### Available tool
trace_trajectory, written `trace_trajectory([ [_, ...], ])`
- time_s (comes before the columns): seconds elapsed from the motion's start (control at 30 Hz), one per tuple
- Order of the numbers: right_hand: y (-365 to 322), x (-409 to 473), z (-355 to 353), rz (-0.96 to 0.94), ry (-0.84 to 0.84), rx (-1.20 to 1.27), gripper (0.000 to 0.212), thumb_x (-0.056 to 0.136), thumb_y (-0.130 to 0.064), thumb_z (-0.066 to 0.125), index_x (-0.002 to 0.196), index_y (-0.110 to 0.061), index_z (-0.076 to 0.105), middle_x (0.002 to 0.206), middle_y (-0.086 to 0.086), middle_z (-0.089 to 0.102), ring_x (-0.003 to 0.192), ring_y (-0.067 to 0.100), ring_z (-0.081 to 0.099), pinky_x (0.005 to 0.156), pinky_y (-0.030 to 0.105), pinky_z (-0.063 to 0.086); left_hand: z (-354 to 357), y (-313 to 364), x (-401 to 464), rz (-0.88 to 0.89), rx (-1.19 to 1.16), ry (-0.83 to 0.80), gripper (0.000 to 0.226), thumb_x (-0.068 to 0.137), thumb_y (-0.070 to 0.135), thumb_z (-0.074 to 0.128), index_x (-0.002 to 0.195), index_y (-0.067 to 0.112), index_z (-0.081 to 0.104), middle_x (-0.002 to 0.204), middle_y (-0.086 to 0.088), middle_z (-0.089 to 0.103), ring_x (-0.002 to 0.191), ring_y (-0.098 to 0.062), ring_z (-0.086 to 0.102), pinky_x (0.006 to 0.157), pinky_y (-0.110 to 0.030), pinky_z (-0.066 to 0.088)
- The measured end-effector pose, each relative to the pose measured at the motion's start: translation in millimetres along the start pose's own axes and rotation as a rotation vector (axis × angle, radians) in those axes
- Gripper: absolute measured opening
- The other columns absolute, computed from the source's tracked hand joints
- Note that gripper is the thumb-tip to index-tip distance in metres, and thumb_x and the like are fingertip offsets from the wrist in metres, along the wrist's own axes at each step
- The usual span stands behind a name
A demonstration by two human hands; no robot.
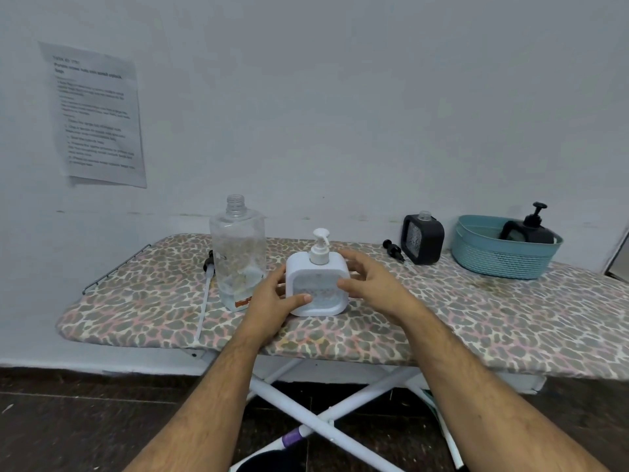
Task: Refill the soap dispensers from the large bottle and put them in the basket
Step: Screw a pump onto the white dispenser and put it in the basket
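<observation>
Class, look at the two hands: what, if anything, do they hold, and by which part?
Both hold the white dispenser by its body: left hand on its left side, thumb across the front; right hand on its right side. The pump is untouched.

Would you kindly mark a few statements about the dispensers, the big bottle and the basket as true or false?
1. The white dispenser has its pump fitted. True.
2. The large clear bottle is capped. False: its neck is open, with no cap on it.
3. The blue basket already holds a black dispenser with its pump on. True.
4. The black dispenser standing on the board beside the basket has its pump on. False: its neck is bare and a black pump lies beside it.
5. Only the left hand is at the white dispenser. False: the right hand is at its other side too.
</observation>
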State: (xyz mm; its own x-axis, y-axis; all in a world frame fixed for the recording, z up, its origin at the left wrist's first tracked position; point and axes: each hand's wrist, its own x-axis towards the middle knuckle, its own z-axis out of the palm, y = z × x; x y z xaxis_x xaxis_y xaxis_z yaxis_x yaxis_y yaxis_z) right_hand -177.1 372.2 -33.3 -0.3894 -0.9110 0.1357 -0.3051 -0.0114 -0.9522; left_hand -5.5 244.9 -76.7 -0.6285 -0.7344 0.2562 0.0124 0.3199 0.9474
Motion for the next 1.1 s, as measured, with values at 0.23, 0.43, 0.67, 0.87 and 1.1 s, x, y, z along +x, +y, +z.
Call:
trace_trajectory([
  [0.23,0,-9,-26,-0.003,0.003,-0.07,0.064,0.078,-0.004,0.08,0.135,-0.02,0.055,0.119,0.005,0.065,0.104,0.017,0.068,0.09,0.039,0.058,11,12,-2,0.05,0.03,-0.034,0.063,0.078,0.003,0.079,0.134,0.022,0.058,0.111,0.007,0.071,0.099,-0.01,0.067,0.075,-0.025,0.058],
  [0.43,-3,-32,-62,-0.038,0.095,-0.072,0.053,0.074,-0.005,0.084,0.12,-0.021,0.065,0.109,0.004,0.07,0.1,0.023,0.069,0.088,0.044,0.058,48,27,2,0.07,-0.004,-0.07,0.053,0.08,0.001,0.076,0.128,0.019,0.061,0.11,0.008,0.07,0.096,-0.003,0.068,0.071,-0.017,0.054],
  [0.67,0,-59,-115,-0.064,0.304,-0.107,0.046,0.069,-0.011,0.089,0.107,-0.025,0.067,0.099,-0.002,0.074,0.089,0.016,0.072,0.084,0.038,0.06,115,45,22,0.112,-0.062,-0.1,0.046,0.082,0.007,0.077,0.126,0.016,0.064,0.112,0.004,0.071,0.102,-0.012,0.068,0.081,-0.027,0.058],
  [0.87,10,-69,-157,-0.045,0.508,-0.165,0.05,0.067,-0.026,0.091,0.111,-0.024,0.067,0.101,-0.005,0.071,0.087,0.015,0.071,0.084,0.042,0.059,168,54,47,0.109,-0.104,-0.148,0.04,0.087,0.011,0.073,0.126,0.016,0.065,0.117,0.004,0.071,0.109,-0.014,0.067,0.093,-0.04,0.056],
  [1.1,18,-71,-210,-0.029,0.762,-0.195,0.045,0.07,-0.028,0.089,0.109,-0.023,0.066,0.1,-0.006,0.07,0.084,0.011,0.07,0.072,0.034,0.06,227,54,69,0.077,-0.075,-0.205,0.056,0.087,0.027,0.074,0.139,0.022,0.054,0.134,0.011,0.059,0.118,-0.005,0.059,0.099,-0.036,0.053],
])
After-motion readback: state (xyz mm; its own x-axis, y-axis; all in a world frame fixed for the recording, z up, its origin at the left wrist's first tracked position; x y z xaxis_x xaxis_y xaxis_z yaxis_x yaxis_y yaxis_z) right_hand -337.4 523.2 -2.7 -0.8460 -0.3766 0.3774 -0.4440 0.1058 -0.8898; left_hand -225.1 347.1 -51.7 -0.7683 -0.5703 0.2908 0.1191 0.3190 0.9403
